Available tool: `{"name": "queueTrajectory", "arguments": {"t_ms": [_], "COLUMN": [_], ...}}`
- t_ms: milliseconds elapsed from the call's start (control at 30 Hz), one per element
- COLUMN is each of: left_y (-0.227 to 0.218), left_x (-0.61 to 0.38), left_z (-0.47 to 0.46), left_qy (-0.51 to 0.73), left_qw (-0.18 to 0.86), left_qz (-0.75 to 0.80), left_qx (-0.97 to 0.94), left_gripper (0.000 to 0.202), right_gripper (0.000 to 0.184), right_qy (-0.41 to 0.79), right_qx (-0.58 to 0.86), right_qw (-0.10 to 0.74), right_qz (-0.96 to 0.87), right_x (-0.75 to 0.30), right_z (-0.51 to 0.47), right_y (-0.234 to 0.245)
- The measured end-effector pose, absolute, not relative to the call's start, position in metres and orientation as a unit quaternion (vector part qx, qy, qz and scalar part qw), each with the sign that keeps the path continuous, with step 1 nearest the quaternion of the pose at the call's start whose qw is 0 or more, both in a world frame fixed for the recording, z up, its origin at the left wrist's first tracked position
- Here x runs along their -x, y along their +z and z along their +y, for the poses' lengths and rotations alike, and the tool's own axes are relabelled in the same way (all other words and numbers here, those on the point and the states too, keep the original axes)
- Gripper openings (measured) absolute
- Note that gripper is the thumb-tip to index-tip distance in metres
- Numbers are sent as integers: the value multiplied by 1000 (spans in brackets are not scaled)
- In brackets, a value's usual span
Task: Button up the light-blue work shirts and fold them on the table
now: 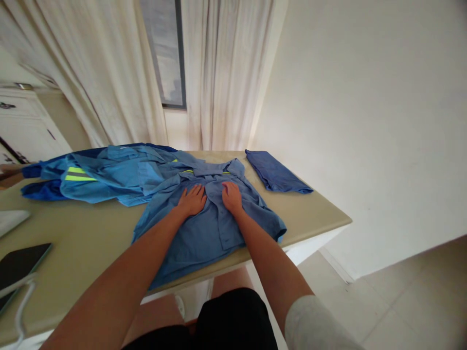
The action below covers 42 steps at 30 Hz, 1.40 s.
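Note:
A blue button-up work shirt (pixel 233 238) lies front side up on the table in front of me, its collar at the far end and its lower hem hanging over the near edge. My left hand (pixel 192 200) rests flat on the shirt's chest, fingers spread. Beside the button placket, my right hand (pixel 232 197) has its fingers curled in on the cloth; the fingertips are partly hidden. To the left, a crumpled heap of blue garments (pixel 120 175) with a yellow-and-grey reflective band touches the shirt's side.
A folded dark blue garment (pixel 279 172) lies on the beige table (pixel 87 233) at the right, near the wall. At the left are a dark tablet-like device (pixel 25 260), a white cable (pixel 22 304) and a white object (pixel 12 219). Curtains (pixel 229 73) hang behind.

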<state>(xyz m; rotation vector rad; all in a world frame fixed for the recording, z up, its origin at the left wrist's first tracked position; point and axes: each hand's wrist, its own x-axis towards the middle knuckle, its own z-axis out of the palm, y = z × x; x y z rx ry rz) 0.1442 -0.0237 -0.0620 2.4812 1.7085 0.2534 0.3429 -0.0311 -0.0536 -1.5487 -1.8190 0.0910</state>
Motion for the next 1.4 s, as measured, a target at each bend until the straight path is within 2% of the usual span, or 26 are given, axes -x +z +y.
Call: {"name": "queueTrajectory", "arguments": {"t_ms": [100,167,200,300,367,467,667,833,1200,1400], "left_y": [-56,-53,-52,-52,-52,-53,-55,-54,-56,-60], "left_x": [-146,-149,-152,-162,-167,-167,-150,-155,-160,-159], "left_z": [-45,-58,-65,-83,-93,-102,-105,-115,-126,-123], "left_qy": [54,49,53,132,206,248,212,220,256,287], "left_qw": [69,66,59,18,-6,14,147,180,189,219], "left_qz": [582,595,594,561,538,508,374,334,378,386], "left_qx": [-808,-799,-801,-817,-818,-825,-891,-899,-870,-849], "left_gripper": [62,58,55,46,40,28,17,11,15,15], "right_gripper": [29,17,19,42,35,18,18,14,13,22], "right_qy": [46,79,95,94,76,74,172,235,177,240], "right_qx": [609,600,595,603,634,677,642,582,575,524], "right_qw": [395,357,325,236,216,238,343,406,402,419], "right_qz": [-686,-711,-729,-756,-739,-693,-664,-664,-690,-702], "right_x": [-349,-350,-350,-346,-342,-340,-351,-357,-355,-356], "right_z": [-58,-88,-106,-154,-173,-177,-162,-164,-169,-173], "right_y": [-38,-31,-30,-36,-44,-53,-57,-61,-63,-58]}}
